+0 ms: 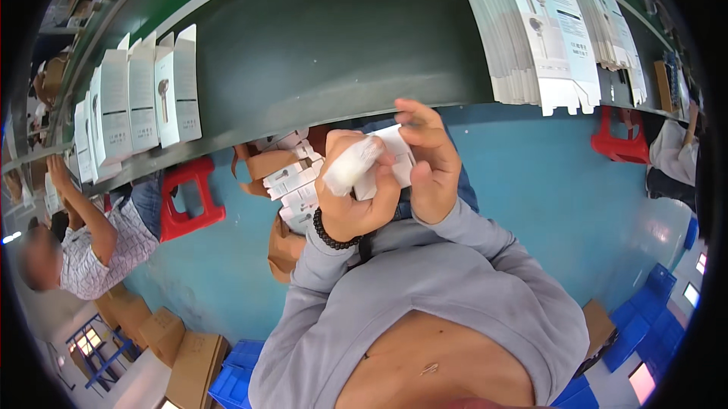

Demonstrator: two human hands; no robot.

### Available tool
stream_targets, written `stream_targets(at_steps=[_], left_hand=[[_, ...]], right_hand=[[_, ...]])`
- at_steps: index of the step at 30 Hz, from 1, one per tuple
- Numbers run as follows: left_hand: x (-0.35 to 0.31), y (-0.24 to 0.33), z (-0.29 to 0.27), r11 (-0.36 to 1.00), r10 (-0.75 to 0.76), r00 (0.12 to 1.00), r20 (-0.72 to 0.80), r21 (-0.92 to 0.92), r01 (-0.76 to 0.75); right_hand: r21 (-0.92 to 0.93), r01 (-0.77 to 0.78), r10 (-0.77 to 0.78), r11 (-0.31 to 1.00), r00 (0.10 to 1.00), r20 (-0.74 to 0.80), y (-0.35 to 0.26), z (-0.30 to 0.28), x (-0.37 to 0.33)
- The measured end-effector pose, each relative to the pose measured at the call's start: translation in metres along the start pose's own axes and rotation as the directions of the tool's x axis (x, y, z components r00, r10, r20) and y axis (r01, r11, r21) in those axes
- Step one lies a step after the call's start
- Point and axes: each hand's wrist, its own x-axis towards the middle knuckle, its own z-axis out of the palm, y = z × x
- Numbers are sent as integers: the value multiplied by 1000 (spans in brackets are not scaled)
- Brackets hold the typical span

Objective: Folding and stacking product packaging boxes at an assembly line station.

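My left hand point(355, 208), with a black beaded bracelet at the wrist, grips a whitish item in clear plastic wrap point(351, 166). Its thumb and fingertips also come up against a small white carton point(400, 153), partly hidden by the hands. My right hand point(434, 159) holds that carton on its right side, fingers curled and one fingertip raised. Both hands are close together in front of my body, just off the near edge of the dark green table point(326, 30). What is inside the wrap cannot be made out.
Folded-up white cartons point(178, 90) stand on the table at left. Stacked flat cartons point(557, 37) lie at right. Below the table edge, a brown box point(282, 246) holds packed white cartons point(299, 195). A person point(98, 250) sits at left near a red stool point(193, 197).
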Motion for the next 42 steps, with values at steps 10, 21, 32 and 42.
stream_targets(at_steps=[10,21,32,42], left_hand=[[5,0,-8,952,277,959,57,116,-282],[9,-4,-15,930,259,962,88,246,-273],[12,26,-109,974,-211,925,315,151,170],[0,-71,-199,929,-39,744,-667,251,273]], right_hand=[[253,-520,488,816,854,181,-23,11,11],[194,-428,372,883,889,265,-6,9,10],[-484,359,25,798,782,622,-22,20,37],[-689,469,-164,553,872,462,-55,-23,48]])
